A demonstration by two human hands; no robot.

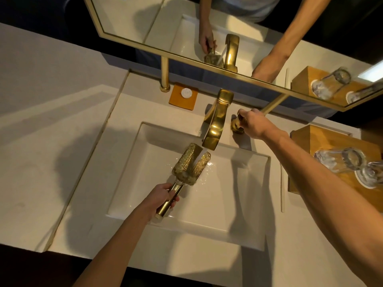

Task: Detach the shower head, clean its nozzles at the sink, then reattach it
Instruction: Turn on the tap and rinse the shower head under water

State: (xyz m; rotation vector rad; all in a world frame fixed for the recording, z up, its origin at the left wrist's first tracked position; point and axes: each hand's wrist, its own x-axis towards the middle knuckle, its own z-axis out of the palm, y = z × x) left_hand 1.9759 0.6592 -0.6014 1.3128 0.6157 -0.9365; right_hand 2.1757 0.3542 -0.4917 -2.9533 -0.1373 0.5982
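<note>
Head view is showing the white sink (244, 228) with both arms reaching over it. Left hand (159, 198) is gripping the gold shower head (191, 164) by its handle, holding it under water running from the faucet (217, 125). Right hand (253, 124) is curling around the faucet knob (237, 125). No writing is readable.

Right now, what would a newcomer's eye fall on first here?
The gold shower head held under running water from the gold faucet, over the white sink. The left hand grips its handle; the right hand holds the tap handle behind the basin.
</note>
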